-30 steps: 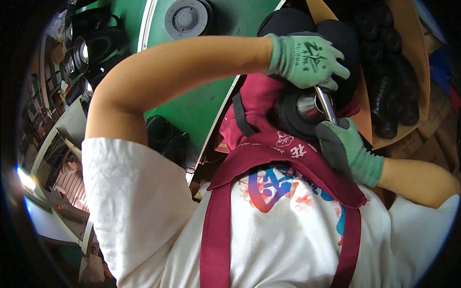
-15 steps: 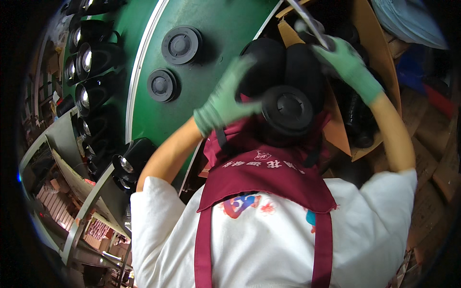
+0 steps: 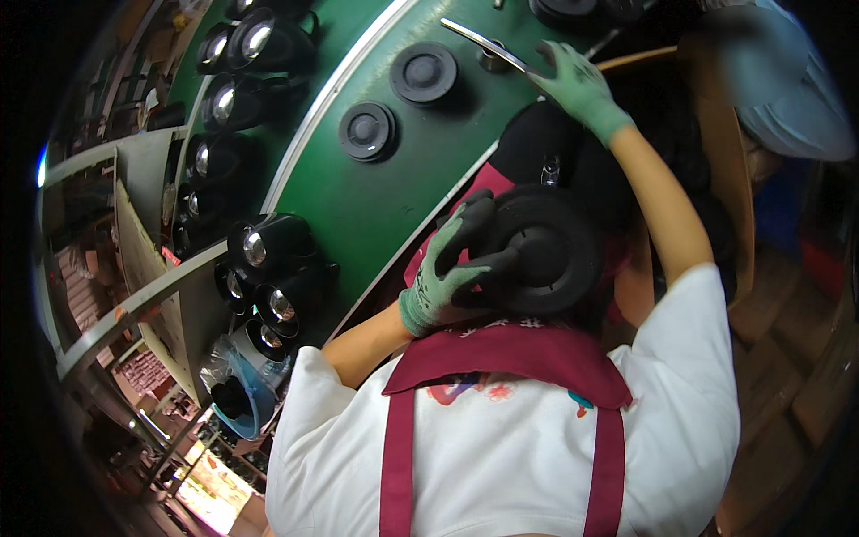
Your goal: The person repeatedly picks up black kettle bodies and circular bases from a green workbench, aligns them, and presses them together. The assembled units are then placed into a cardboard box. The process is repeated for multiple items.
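A large black round part [image 3: 548, 255] with a raised centre rests against my lap. At its left rim, my left hand [image 3: 447, 264], in a green glove with dark fingertips, is curled around the edge. My right hand [image 3: 580, 89], also gloved, reaches over the green bench. Between its thumb and fingers is the end of a slim silver metal bar [image 3: 479, 40], which points to the far left. Under the bar stands a small metal ring-shaped piece [image 3: 491, 58]. A small clear shiny piece [image 3: 550, 170] shows just beyond the black part.
Two black round discs [image 3: 423, 73] lie on the green bench [image 3: 412, 192]. Black lamp-like housings [image 3: 234, 101] line its left side beyond a pale rail. An open cardboard box [image 3: 727, 170] with black parts stands at right, near a person in light blue [image 3: 796, 98].
My right hand has swung with the metal bar from above the cardboard box to over the bench. The left hand has closed on the black round part's rim. The whole view has shifted.
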`<state>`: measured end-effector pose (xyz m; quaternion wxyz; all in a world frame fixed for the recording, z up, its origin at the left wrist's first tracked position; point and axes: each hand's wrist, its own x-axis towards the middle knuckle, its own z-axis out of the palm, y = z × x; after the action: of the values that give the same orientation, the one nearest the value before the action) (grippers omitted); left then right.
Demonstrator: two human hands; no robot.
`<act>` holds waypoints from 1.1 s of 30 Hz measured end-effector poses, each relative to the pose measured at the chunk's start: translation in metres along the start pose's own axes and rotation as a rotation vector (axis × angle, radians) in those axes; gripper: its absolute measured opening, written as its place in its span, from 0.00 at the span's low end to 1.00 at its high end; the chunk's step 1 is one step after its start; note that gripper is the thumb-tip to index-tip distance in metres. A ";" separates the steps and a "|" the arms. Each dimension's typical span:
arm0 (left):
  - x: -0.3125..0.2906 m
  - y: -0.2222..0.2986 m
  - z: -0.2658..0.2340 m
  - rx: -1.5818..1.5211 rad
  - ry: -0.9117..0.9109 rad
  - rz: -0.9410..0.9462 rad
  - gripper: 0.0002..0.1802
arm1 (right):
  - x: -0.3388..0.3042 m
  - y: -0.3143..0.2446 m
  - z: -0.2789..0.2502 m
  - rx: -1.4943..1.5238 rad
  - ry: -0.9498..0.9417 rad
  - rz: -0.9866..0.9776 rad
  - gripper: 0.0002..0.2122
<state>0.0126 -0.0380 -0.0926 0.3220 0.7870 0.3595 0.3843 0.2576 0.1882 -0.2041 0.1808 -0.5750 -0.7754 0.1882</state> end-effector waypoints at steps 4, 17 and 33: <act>0.021 -0.011 -0.013 -0.177 0.365 -0.163 0.49 | -0.086 -0.021 -0.067 1.253 -0.319 0.207 0.20; 0.088 -0.025 -0.047 -0.776 0.406 -0.434 0.35 | -0.136 -0.011 -0.069 1.286 -0.039 0.130 0.26; 0.139 -0.009 -0.033 -0.172 0.439 0.025 0.25 | -0.152 -0.052 -0.047 2.549 -0.395 0.118 0.31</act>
<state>0.0440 0.0878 -0.0309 0.2974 0.6584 0.3771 0.5795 0.2796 0.0322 -0.1469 0.4733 0.0064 -0.0368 0.8801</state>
